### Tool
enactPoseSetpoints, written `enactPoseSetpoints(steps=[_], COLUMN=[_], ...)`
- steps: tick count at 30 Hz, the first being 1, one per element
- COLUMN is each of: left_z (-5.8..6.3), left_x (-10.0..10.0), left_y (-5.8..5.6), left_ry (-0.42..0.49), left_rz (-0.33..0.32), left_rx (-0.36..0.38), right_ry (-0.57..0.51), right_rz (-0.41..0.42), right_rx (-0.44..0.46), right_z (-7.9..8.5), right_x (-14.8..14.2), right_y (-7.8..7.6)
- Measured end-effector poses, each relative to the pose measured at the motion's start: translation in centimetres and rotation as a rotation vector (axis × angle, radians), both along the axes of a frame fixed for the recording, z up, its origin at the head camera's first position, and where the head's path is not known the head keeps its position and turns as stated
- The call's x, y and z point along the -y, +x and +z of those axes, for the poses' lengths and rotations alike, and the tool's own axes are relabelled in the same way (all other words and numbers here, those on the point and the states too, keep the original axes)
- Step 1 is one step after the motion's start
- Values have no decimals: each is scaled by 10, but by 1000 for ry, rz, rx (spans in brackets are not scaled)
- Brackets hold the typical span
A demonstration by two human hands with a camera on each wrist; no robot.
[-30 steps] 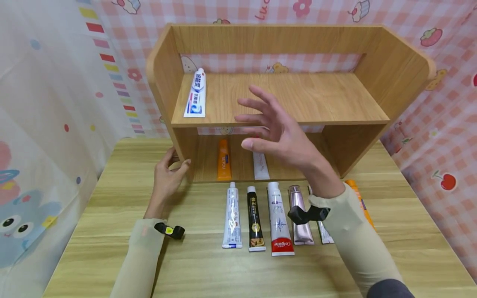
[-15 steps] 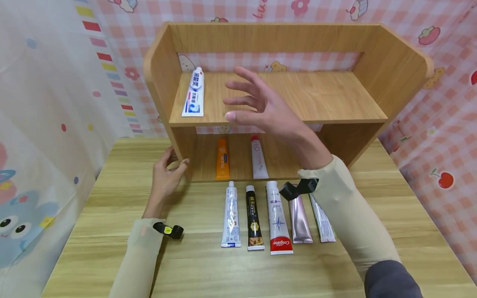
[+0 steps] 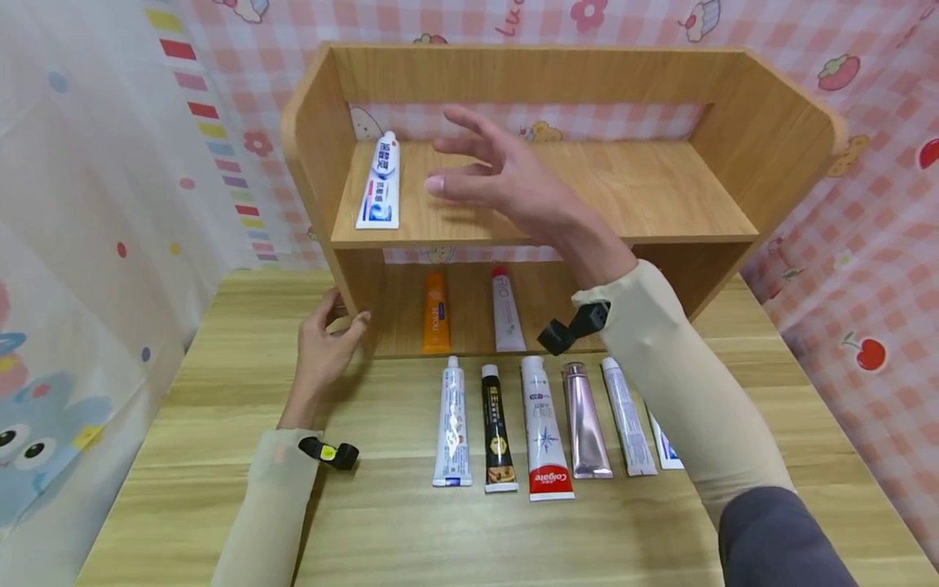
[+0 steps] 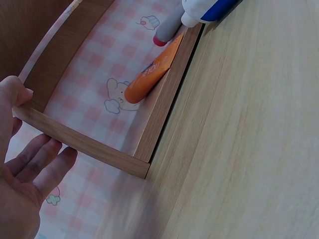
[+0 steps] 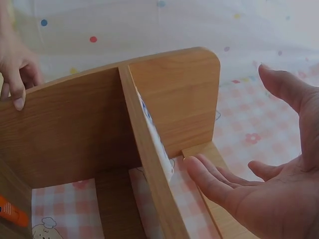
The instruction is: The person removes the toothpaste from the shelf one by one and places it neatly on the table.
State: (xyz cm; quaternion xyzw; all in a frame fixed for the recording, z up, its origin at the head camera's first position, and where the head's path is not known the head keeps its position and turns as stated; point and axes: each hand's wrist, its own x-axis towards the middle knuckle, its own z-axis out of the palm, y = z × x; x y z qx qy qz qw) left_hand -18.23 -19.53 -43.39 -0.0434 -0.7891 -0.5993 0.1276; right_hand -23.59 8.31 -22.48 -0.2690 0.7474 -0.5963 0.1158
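Observation:
My left hand (image 3: 326, 346) holds the lower left side panel of a wooden shelf (image 3: 660, 183); in the left wrist view the thumb lies on one side of the panel (image 4: 89, 143) and the fingers on the other. With fingers spread and nothing in them, my right hand (image 3: 506, 175) hovers over the upper board. Just left of its fingertips, a white and blue toothpaste tube (image 3: 379, 187) lies at the upper board's left end, cap toward the back. On the lower board are an orange tube (image 3: 436, 314) and a pale tube with a red cap (image 3: 507, 314).
Several tubes lie in a row on the wooden table before the shelf: a white one (image 3: 452, 424), a black one (image 3: 499, 432), a red-ended Colgate tube (image 3: 544, 432), a metallic pink one (image 3: 587, 424) and others partly under the right forearm. A checked cloth (image 3: 829, 179) hangs behind.
My right hand has moved left and up, closer to the tube on the upper board, uncovering the red-capped tube and more of the row. The left hand keeps its place on the panel.

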Motion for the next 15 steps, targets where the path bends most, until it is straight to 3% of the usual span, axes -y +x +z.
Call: enactPoseSetpoints(steps=[10, 15], left_z=[-2, -3], left_x=[-1, -1], left_y=[-1, -2], left_ry=[-2, -1], left_rz=[8, 20], left_rx=[24, 17], right_ry=[-84, -60], right_rz=[17, 15], right_rx=[120, 179], right_z=[10, 15], right_x=[9, 17], right_y=[-19, -29])
